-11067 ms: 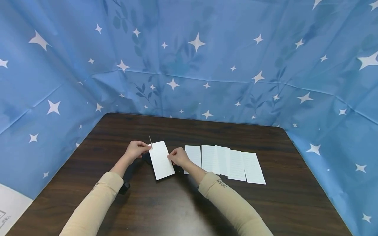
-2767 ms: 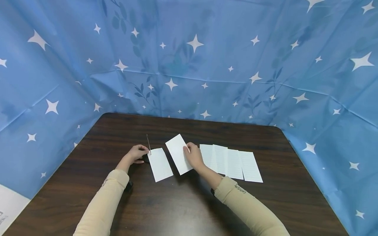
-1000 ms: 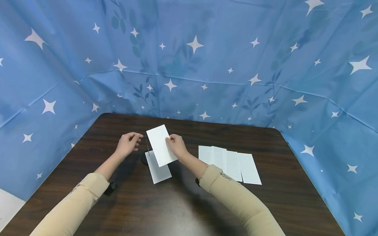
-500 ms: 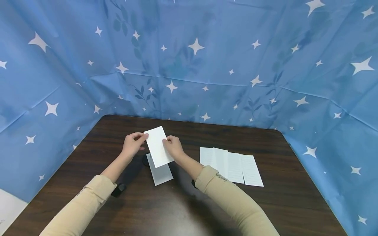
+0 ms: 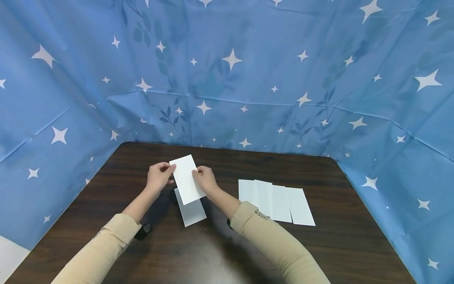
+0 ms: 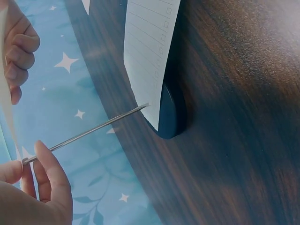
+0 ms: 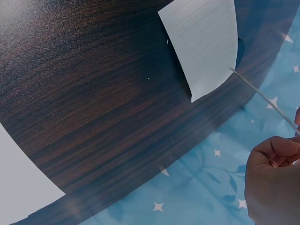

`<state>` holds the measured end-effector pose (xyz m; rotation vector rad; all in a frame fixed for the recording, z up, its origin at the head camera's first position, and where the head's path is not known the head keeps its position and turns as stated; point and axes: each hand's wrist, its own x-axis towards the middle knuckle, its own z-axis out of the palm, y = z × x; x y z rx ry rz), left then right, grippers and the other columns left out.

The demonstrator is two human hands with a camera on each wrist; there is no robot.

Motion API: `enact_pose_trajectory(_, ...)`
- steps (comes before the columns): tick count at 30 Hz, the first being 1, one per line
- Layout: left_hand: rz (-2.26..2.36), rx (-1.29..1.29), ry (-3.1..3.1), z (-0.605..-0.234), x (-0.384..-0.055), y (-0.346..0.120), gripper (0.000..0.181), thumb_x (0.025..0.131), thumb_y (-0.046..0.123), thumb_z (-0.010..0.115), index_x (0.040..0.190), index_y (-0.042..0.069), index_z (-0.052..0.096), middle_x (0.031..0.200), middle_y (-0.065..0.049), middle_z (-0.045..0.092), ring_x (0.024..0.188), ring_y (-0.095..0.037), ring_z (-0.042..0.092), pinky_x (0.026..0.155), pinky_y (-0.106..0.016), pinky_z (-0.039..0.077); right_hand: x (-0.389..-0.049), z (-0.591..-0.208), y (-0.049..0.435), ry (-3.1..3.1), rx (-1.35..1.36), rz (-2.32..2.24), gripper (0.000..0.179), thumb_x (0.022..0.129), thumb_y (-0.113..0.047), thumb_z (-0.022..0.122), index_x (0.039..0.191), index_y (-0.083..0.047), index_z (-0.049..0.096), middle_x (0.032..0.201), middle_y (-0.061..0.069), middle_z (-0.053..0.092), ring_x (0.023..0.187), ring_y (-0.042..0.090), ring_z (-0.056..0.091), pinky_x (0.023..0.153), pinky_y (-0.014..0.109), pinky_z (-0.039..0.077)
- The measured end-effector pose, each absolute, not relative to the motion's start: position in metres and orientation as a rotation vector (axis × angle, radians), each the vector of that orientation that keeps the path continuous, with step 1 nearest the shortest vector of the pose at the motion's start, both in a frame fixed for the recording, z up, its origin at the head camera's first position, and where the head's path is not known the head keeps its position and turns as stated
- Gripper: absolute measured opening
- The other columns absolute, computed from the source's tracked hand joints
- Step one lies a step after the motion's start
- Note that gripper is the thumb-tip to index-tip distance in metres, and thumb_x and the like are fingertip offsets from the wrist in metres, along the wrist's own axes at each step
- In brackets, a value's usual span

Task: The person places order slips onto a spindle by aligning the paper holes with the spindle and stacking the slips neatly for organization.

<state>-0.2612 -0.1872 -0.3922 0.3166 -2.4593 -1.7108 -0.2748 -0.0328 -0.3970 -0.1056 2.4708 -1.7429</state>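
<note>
A lined sheet of paper [image 5: 187, 179] is held up between both hands in the head view. My left hand [image 5: 159, 177] pinches its upper left corner, while my right hand [image 5: 205, 179] grips its right edge. Below it, another lined sheet [image 6: 150, 56] is threaded near its corner on the thin metal rod of a paper spike [image 6: 89, 134], which has a round black base [image 6: 174, 115]. In the left wrist view, the rod's tip lies between the left hand's fingers, at the held sheet's corner. Whether the tip pierces that sheet, I cannot tell.
Several lined sheets [image 5: 299, 206] lie overlapping in a row on the right of the dark wooden table [image 5: 340, 244]. A blue star-patterned cloth [image 5: 227, 79] hangs behind and at the sides. A white surface [image 5: 10, 256] shows at the lower left.
Earlier, both hands were on the sheet that is now on the spike. The right hand then brought another sheet leftward over it, and the left hand took hold of its corner.
</note>
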Motion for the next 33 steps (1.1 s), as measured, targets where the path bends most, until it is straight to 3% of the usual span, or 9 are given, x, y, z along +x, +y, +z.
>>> enact_pose_trajectory(21, -1.661, 0.301, -2.488, -0.388, -0.259, -0.19, 0.034, 0.096, 0.019, 0.052, 0.112, -0.01, 0.059, 0.085, -0.008, 0.057, 0.06, 0.0, 0.055, 0.063, -0.027, 0.06, -0.275, -0.396, -0.035, 2.488, -0.123, -1.689, 0.023, 0.095, -0.014, 0.051, 0.09, 0.003, 0.064, 0.061, 0.0, 0.046, 0.06, 0.011, 0.045, 0.051, 0.018, 0.037)
enact_pose_trajectory(33, -1.792, 0.345, -2.528, -0.386, -0.268, -0.197, 0.035, 0.098, 0.017, 0.049, 0.117, -0.012, 0.055, 0.097, -0.009, 0.051, 0.078, -0.008, 0.053, 0.065, -0.02, 0.059, -0.279, -0.403, -0.035, 2.539, -0.155, -1.606, 0.022, 0.095, -0.014, 0.053, 0.083, 0.002, 0.063, 0.055, -0.002, 0.041, 0.056, 0.01, 0.041, 0.049, 0.017, 0.033)
